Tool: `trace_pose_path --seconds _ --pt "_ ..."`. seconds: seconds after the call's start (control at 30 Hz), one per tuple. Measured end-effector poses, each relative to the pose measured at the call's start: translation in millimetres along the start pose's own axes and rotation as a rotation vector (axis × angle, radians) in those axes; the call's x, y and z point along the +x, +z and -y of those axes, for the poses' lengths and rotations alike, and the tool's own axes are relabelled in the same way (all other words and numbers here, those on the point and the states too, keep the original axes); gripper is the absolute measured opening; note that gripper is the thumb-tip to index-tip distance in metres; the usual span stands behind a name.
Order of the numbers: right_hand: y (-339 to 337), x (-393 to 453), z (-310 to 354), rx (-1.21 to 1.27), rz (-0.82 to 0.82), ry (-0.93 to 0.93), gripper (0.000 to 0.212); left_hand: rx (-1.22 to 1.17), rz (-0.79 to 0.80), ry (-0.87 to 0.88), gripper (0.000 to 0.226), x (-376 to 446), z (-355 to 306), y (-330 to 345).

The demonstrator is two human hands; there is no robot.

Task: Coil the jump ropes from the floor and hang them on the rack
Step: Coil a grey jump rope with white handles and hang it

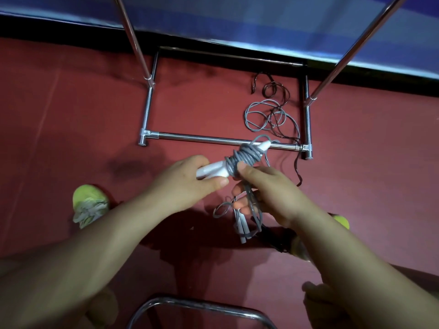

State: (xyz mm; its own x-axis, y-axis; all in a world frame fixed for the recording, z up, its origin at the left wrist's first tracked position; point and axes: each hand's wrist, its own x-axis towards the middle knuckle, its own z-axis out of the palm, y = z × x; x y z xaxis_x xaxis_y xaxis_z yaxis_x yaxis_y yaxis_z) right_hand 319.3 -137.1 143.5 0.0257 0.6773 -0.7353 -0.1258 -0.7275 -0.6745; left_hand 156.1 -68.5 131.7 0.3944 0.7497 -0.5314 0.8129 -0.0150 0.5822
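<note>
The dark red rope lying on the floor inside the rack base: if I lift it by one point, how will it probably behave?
The dark red rope would probably hang limp, since it lies in loose curls. It crosses the loose grey rope, so lifting it may drag that one along. One strand passes the rack's front bar, so it might catch there.
</note>
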Motion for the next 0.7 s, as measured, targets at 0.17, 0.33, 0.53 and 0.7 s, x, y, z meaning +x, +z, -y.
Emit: trace_pose_path --seconds 0.17,0.33,0.53,0.7 --pt "3 1 -4 -0.05 -0.061 -0.056 0.033 0.042 0.042 -0.003 0.043 -1 0 2" --pt "3 0 1 -0.054 -0.095 -0.186 0.031 -0.306 0.21 -0.05 0.053 1 -2 1" --pt "2 -6 0 -0.116 -0.072 -0.466 0.021 -0.844 0.643 -0.285 0.085 1 -3 -18" --pt "0 -8 0 0.106 0.184 -0.557 0.021 -1.173 1.098 -0.128 0.089 -2 7 -10"
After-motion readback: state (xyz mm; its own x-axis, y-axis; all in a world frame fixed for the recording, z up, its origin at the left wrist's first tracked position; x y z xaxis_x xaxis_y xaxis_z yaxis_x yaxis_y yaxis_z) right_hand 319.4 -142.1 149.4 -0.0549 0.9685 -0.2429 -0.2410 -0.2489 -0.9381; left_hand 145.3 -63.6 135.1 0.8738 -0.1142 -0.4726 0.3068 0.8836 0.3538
